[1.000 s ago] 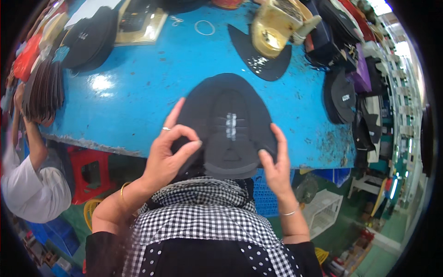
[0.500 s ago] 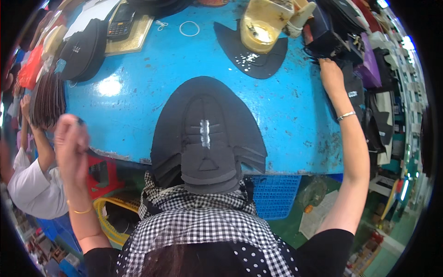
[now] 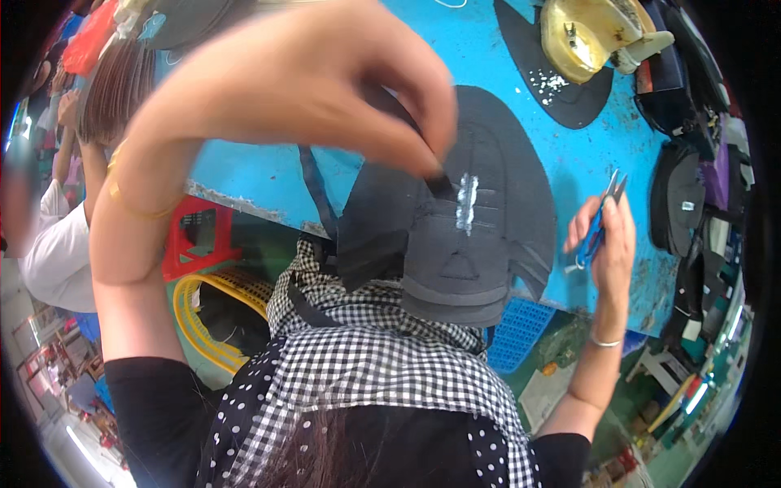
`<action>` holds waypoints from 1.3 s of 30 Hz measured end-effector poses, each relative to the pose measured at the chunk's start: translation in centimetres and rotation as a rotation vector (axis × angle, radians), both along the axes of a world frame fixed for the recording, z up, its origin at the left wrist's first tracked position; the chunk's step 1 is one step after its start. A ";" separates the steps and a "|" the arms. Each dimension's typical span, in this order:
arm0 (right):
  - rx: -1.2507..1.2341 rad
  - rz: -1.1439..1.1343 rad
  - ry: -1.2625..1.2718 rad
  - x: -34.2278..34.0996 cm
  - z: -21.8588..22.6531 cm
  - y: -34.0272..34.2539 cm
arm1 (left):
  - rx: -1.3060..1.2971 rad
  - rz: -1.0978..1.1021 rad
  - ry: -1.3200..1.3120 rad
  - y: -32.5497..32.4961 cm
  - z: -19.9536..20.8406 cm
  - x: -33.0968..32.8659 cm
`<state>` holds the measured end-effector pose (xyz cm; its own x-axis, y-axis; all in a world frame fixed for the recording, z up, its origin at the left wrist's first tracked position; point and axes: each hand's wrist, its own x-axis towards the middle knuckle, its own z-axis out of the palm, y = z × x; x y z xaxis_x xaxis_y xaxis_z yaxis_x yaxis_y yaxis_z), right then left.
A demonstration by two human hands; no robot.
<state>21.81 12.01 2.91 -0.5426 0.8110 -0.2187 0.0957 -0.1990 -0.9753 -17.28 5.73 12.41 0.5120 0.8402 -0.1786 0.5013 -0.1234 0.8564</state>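
My left hand (image 3: 350, 85) apparently pinches a black strip (image 3: 440, 186); my right hand (image 3: 614, 248) holds blue snips (image 3: 597, 229) near front-right corner of surface (image 3: 641, 281).

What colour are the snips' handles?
The snips' handles are blue, best seen in the head view.

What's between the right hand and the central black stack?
Only a narrow strip of blue tabletop shows between the right hand and black stack, head view.

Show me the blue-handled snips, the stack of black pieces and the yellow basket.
Blue-handled snips (image 3: 598, 225): head view, on the handle.
Stack of black pieces (image 3: 508, 187): head view, on the top piece.
Yellow basket (image 3: 185, 313): head view, on its rim.
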 end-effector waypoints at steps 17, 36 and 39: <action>0.188 0.032 -0.259 -2.1 4.4 -3.3 | 0.000 -0.359 0.073 4.6 -4.9 6.5; 0.818 0.625 -0.491 -7.3 4.8 -1.4 | 0.459 -0.225 0.247 4.5 -5.9 5.8; 0.901 0.572 -0.538 -7.1 4.2 -1.6 | 0.213 -0.329 0.099 5.5 -3.5 4.4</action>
